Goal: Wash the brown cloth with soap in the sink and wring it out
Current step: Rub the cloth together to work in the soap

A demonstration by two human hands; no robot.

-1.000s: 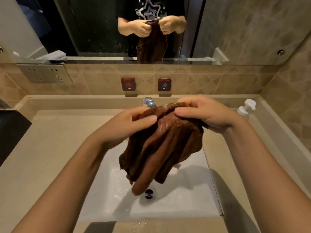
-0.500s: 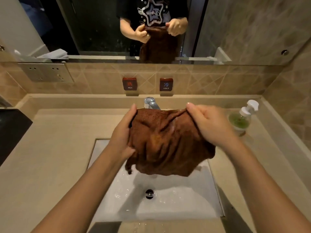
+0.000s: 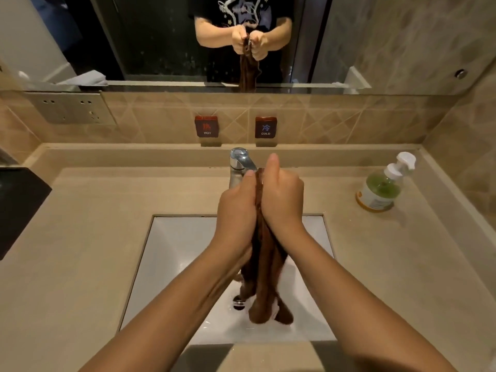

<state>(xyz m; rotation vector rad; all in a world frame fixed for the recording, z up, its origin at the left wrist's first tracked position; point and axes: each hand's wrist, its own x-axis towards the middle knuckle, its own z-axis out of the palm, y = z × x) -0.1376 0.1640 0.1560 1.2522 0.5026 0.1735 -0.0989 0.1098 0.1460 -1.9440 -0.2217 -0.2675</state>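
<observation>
The brown cloth (image 3: 264, 267) is squeezed tight between the left hand (image 3: 237, 210) and the right hand (image 3: 281, 200), both closed around it. It is held bunched above the white sink (image 3: 174, 251), just before the tap (image 3: 240, 162). A green soap bottle (image 3: 381, 187) is seen on the counter (image 3: 94, 210).

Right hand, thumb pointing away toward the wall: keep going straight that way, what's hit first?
Probably the chrome faucet, just left of the right hand; depth is unclear, so it may pass and reach the tan tiled wall.

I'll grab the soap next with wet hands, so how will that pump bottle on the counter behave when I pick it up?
The pump bottle looks like smooth plastic, so probably slippery. It seems partly full of green liquid, likely fairly light. Tall with a narrow pump, it may tip if nudged.
</observation>
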